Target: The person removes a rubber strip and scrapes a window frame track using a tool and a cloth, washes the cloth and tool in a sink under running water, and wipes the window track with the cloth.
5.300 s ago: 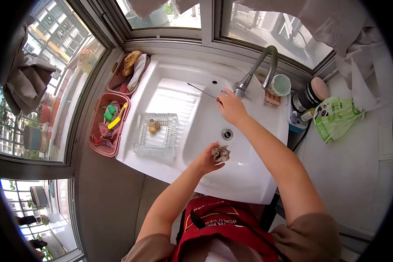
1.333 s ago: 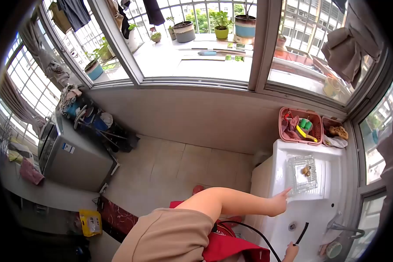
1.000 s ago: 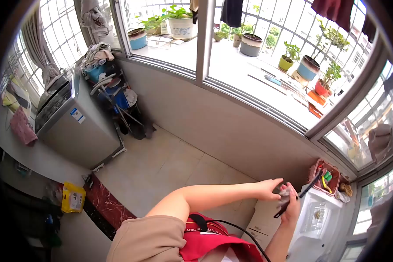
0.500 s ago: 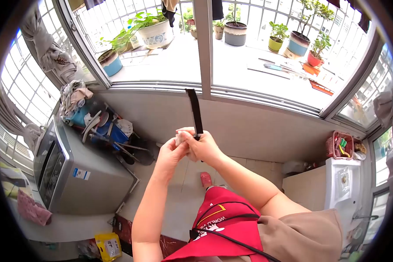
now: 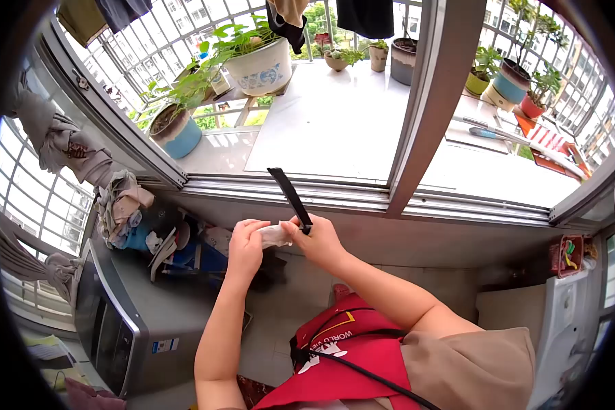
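Observation:
My left hand (image 5: 247, 247) is closed on one end of a crumpled white cloth or tissue (image 5: 275, 236). The other end of the white piece is pinched by my right hand (image 5: 319, 240), which also holds a long flat black strip-like tool (image 5: 291, 197). This tool sticks up and to the left from my right hand, its far end in front of the window sill. Both hands are close together in front of the low wall under the window.
A sliding window frame (image 5: 427, 102) rises ahead, with potted plants (image 5: 257, 68) on the ledge beyond. At the left stand a grey washing machine (image 5: 116, 328) and piled cloths (image 5: 121, 205). A red basket (image 5: 568, 255) and a white sink (image 5: 560, 314) are at the right.
The view has shifted up and nearer to the window. My hands have moved apart a little, showing more of the white piece between them, and the black tool leans further left.

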`<state>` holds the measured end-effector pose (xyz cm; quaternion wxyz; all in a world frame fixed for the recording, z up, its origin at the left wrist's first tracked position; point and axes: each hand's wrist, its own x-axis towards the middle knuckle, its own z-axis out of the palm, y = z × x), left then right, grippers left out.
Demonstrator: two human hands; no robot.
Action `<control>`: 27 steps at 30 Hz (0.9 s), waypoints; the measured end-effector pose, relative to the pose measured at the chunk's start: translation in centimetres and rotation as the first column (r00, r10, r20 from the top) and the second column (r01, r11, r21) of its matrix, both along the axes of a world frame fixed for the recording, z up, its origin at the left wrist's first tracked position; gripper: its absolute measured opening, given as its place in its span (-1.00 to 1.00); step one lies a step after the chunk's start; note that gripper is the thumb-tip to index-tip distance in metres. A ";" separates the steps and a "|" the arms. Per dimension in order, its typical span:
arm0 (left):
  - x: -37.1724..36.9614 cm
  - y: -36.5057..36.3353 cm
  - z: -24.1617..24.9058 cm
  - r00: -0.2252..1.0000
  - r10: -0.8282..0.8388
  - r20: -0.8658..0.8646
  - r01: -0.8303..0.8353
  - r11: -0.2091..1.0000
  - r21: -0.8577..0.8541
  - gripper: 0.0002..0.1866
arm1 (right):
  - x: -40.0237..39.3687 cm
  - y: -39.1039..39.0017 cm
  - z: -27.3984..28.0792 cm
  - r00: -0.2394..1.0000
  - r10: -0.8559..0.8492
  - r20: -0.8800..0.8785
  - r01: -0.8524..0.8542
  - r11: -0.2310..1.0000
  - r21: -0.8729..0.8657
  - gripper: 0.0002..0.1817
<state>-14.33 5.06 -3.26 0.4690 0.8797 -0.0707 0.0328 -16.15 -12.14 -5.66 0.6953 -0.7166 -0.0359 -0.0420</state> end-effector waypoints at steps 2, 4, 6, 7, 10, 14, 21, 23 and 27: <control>3.0 0.6 -0.1 0.992 -0.059 -0.109 0.044 0.990 -0.138 -0.70 | 1.8 -0.6 1.0 0.993 -0.060 -0.105 0.054 0.997 -0.057 -0.68; 6.1 0.4 0.5 0.946 -0.127 -0.297 0.040 0.959 -0.282 -0.72 | 3.8 -2.0 0.2 0.987 -0.142 -0.078 0.133 0.985 -0.114 -0.68; 8.8 -0.3 0.3 0.864 -0.322 -0.387 0.170 0.910 -0.377 -0.75 | 5.0 -4.2 -0.6 0.974 -0.213 -0.074 0.201 0.969 -0.141 -0.68; 10.0 -1.2 0.4 0.825 -0.396 -0.403 0.241 0.892 -0.383 -0.75 | 4.9 -5.4 0.0 0.961 -0.257 -0.101 0.237 0.956 -0.172 -0.66; 12.7 -4.1 1.6 0.700 -0.533 -0.476 0.392 0.843 -0.368 -0.73 | 3.0 -7.4 2.5 0.865 -0.452 -0.218 0.336 0.844 -0.418 -0.63; 17.2 -6.2 1.6 0.625 -0.655 -0.424 0.532 0.755 -0.383 -0.69 | -1.3 -9.5 3.0 0.829 -0.511 -0.229 0.363 0.802 -0.475 -0.63; 18.5 -12.4 3.5 0.207 -0.906 -0.370 0.610 0.415 -0.674 -0.63 | -5.4 -6.2 9.1 0.709 -0.620 -0.336 0.494 0.777 -0.391 -0.52; 18.1 -13.2 3.1 0.195 -0.914 -0.355 0.585 0.399 -0.706 -0.63 | -6.5 -5.8 9.5 0.659 -0.670 -0.340 0.522 0.734 -0.435 -0.52; 18.2 -13.2 -1.6 0.383 -0.859 -0.340 0.874 0.456 -0.166 -0.58 | -6.8 -4.7 9.0 0.752 -0.656 -0.061 0.358 0.485 -0.798 -0.58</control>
